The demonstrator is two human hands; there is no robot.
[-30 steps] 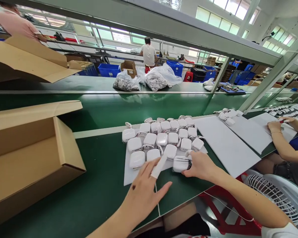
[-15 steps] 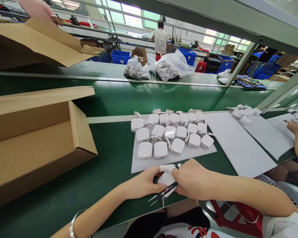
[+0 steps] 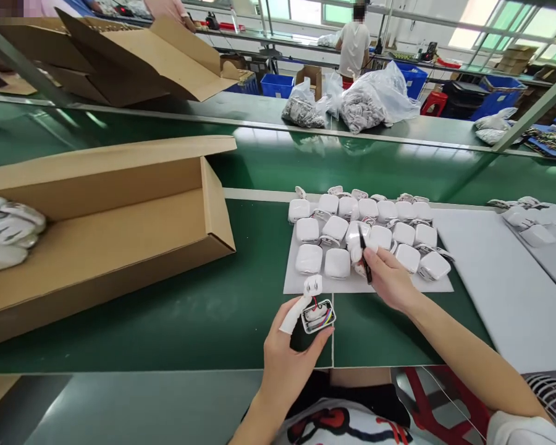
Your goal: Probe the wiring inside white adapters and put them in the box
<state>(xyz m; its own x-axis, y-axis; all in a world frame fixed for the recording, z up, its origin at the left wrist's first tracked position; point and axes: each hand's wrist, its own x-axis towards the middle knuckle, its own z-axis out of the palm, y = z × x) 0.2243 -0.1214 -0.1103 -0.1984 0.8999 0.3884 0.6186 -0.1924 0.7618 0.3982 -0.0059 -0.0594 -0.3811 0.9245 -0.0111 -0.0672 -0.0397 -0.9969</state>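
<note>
In my left hand [image 3: 294, 346] is an open white charger housing [image 3: 319, 317], its coloured wires and inner parts showing. A white two-pin plug piece [image 3: 312, 285] stands just above it, joined by red and dark wires. White tape or a finger cover wraps my left index finger. My right hand [image 3: 389, 272] grips black tweezers [image 3: 365, 256], tips pointing up, over the rows of white charger housings [image 3: 309, 258]. Whether its fingers also touch one of those housings I cannot tell. The housings lie on a white sheet [image 3: 293, 285].
A long cardboard box [image 3: 167, 262] lies to the left, with white parts [image 3: 9, 232] at its far left. Another white board [image 3: 486, 278] lies on the right. Clear bags of parts [image 3: 364, 108] rest on the shelf behind. A person [image 3: 353, 46] stands farther back.
My hands have parted; they were together on a white housing. The right one reached up to the rows with the tweezers. The left now holds the housing with its inside showing. The view turned left.
</note>
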